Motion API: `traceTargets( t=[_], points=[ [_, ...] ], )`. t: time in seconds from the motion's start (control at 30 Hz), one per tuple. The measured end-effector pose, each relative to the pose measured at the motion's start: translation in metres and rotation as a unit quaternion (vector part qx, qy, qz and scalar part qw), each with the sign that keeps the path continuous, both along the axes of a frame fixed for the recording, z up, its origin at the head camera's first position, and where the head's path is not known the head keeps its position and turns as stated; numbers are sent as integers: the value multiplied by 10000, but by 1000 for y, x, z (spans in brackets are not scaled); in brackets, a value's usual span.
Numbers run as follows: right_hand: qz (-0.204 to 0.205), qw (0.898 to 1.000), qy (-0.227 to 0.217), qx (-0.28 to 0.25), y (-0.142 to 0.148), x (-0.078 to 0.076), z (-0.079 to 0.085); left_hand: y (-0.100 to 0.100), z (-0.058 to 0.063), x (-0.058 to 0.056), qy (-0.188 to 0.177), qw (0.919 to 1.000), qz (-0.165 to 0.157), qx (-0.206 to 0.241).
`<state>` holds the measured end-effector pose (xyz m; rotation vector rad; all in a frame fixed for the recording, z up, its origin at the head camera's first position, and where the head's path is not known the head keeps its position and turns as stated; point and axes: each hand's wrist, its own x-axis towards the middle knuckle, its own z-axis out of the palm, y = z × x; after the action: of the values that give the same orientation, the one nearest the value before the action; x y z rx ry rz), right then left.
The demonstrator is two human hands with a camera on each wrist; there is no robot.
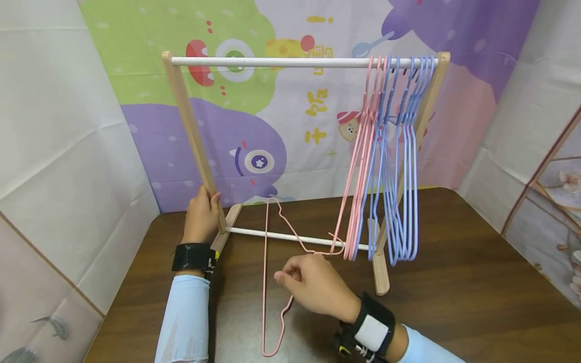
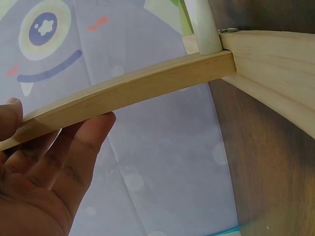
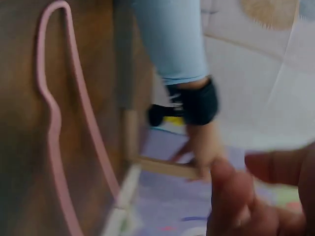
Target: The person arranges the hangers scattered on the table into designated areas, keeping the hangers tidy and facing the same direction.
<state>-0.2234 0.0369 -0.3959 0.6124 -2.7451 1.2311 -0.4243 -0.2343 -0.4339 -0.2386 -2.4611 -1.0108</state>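
My left hand (image 1: 201, 216) grips the left upright post (image 1: 192, 126) of a wooden clothes rack. In the left wrist view, the thumb and fingers (image 2: 93, 132) sit on opposite sides of the post (image 2: 147, 83). My right hand (image 1: 315, 287) is over a pink clothes hanger (image 1: 265, 282), fingers loosely curled with nothing visible between them. The right wrist view shows the hanger (image 3: 55, 128) apart from the fingertips (image 3: 231, 189). Part of the hanger is hidden behind my right hand. It overlaps the rack's white lower bar (image 1: 245, 232), its hook pointing right.
Several pink hangers (image 1: 351, 201) and blue hangers (image 1: 399, 201) hang bunched at the right end of the white top rail (image 1: 272, 62). The rack's feet (image 1: 381, 277) stand on a brown table (image 1: 454, 282). A cartoon-printed cloth (image 1: 290, 151) hangs behind.
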Motion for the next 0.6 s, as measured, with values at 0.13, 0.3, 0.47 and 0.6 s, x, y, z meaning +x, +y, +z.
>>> traceTargets(
  t=[0.13,0.3,0.47,0.6],
  points=[
    [-902,9825,-1171,-1130,9,-18,-25,1,0,0,-17,10000,-1,33],
    [-1566,9318,-2584,-2010,14,-34,-51,0,1,1,26,10000,3,48],
    [-2011,8737,-3609,-2569,12,-41,-71,0,0,1,21,10000,-6,57],
    [-2351,8491,-3806,-2809,8,-43,-77,0,-1,-1,40,10000,-16,32]
  ],
)
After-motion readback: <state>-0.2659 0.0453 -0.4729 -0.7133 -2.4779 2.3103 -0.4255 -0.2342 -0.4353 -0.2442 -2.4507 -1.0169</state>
